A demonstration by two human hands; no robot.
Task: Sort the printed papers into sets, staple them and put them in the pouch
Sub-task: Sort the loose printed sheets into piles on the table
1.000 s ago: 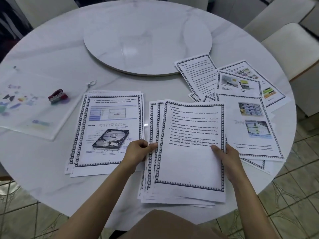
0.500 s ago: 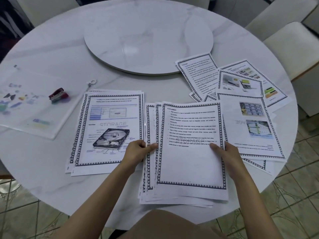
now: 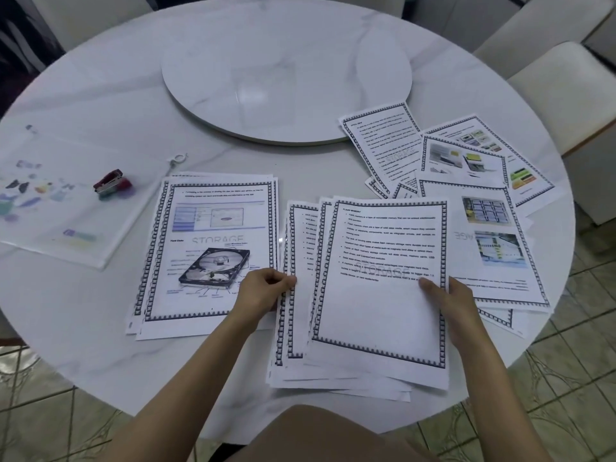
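A fanned stack of bordered printed papers (image 3: 373,311) lies at the table's near edge, its top sheet headed with text on flash memory. My left hand (image 3: 263,288) pinches the stack's left edge. My right hand (image 3: 450,301) grips the top sheet's right edge, thumb on the page. To the left lies a second pile (image 3: 206,248) showing a hard disk picture. Loose sheets (image 3: 473,181) with photos spread out at the right. A red stapler (image 3: 111,185) rests on the clear plastic pouch (image 3: 60,208) at the far left.
The round white marble table (image 3: 83,105) carries a raised turntable (image 3: 286,78) in its middle. White chairs (image 3: 566,81) stand beyond the right rim. A small white ring clip (image 3: 176,160) lies near the pouch's corner. Tiled floor shows below the table edge.
The top sheet has slid a little to the right under my right hand, exposing more of the sheets beneath. My left hand stays on the stack's left edge.
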